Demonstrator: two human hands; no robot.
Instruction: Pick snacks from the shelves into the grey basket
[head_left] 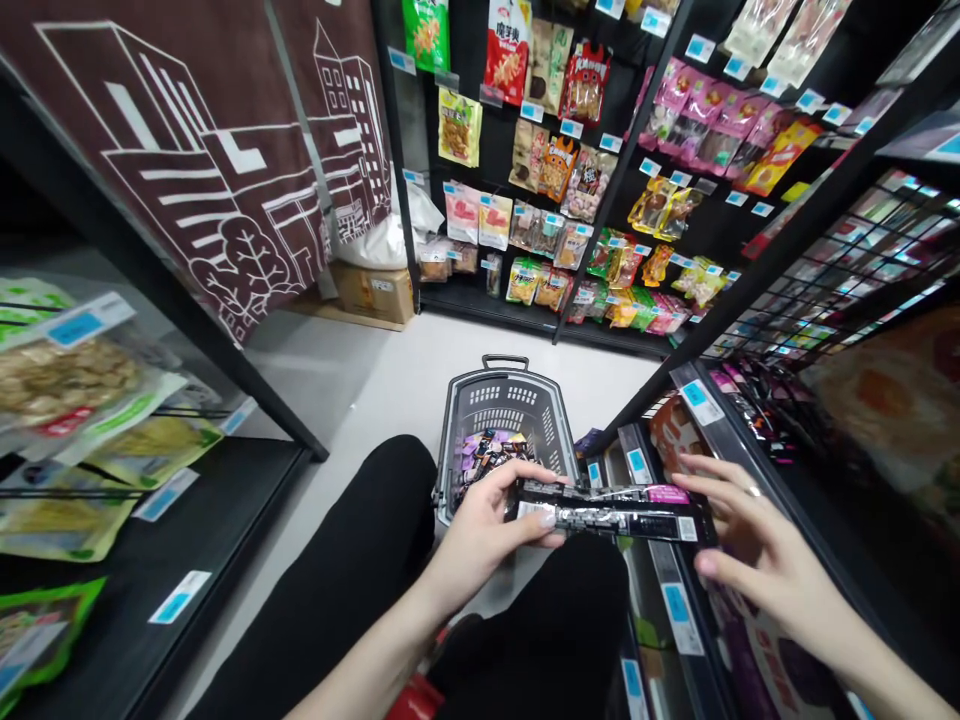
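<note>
Two bare forearms reach forward from the lower edge, angling toward each other. The left hand (487,525) is closed in a grip, thumb on top, fingers curled underneath, wrist straight. The right hand (757,555) is palm down, its fingers spread, loosely extended and pointing toward the left hand.

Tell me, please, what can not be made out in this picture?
Head view:
- Print on the black packet, in the left hand: too small to read.
- Whether the right hand grips the packet's end: contact unclear.
- Near end of the basket: hidden by the left hand and packet.
- Right shelf goods: blurred, cut by the edge.
</note>
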